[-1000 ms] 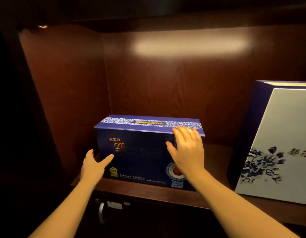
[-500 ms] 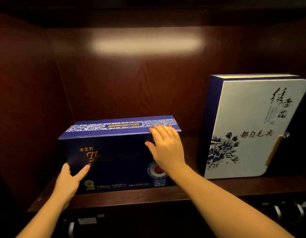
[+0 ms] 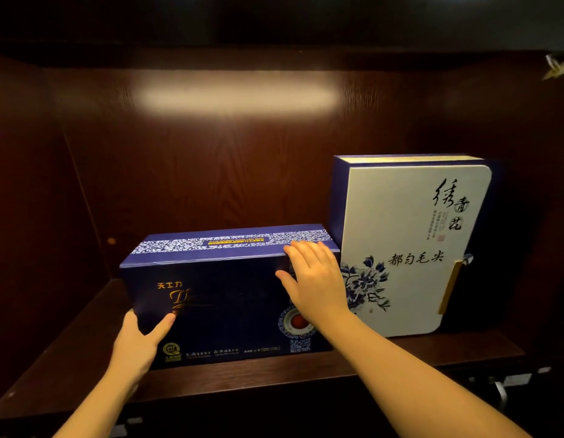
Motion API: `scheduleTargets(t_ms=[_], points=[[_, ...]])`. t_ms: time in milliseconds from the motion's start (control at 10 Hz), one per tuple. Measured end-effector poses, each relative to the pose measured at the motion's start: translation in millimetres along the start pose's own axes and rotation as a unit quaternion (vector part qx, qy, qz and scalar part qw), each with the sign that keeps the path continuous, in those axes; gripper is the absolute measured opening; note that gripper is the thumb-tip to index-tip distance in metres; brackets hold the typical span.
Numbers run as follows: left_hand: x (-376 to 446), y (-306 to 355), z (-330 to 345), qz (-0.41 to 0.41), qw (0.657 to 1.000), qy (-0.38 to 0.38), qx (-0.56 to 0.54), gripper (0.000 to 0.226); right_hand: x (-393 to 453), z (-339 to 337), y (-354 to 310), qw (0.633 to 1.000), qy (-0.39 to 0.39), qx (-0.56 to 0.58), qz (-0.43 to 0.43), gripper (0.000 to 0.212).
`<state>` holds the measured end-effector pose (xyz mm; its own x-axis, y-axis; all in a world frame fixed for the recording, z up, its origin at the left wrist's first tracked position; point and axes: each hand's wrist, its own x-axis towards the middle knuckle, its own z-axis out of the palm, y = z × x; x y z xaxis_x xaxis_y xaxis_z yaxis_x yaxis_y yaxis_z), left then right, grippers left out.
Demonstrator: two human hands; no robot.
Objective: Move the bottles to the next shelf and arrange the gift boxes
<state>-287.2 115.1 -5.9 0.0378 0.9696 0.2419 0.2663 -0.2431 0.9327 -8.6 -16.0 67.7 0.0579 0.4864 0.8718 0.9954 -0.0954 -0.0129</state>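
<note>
A dark blue gift box [image 3: 223, 298] with gold lettering lies lengthwise on the wooden shelf [image 3: 274, 374]. My left hand [image 3: 138, 346] grips its lower left corner, thumb across the front face. My right hand [image 3: 315, 279] lies flat on the front near the upper right corner, fingertips at the top edge. A white gift box [image 3: 410, 248] with blue flowers and black calligraphy stands upright just right of it; the blue box's right end meets or overlaps its left edge. No bottles are in view.
The shelf is a dark wooden recess with a side wall [image 3: 37, 216] at the left and a back panel [image 3: 230, 172] lit from above. Bare shelf board lies left of the blue box. Below the front edge the cabinet is dark, with small metal fittings [image 3: 502, 384].
The blue box has slid right along the shelf under both hands, closing the gap to the white box. My view has swung right, showing the whole white box.
</note>
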Motion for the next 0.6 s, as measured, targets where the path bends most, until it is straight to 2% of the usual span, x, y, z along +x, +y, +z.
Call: scheduleTargets(t_ms=[400,500,600], points=[[2,-3,-1,-0.011,1.0,-0.004,0.01,0.049,0,-3,4,1.0,-0.003,0.023,-0.002,0.051],[3,-1,0,-0.006,1.0,-0.001,0.022,0.047,1,-10,7,0.998,-0.021,0.058,-0.01,0.052],[-5,10,4,-0.01,0.996,0.037,0.078,0.05,-5,-28,20,0.993,-0.02,0.117,0.028,0.049]])
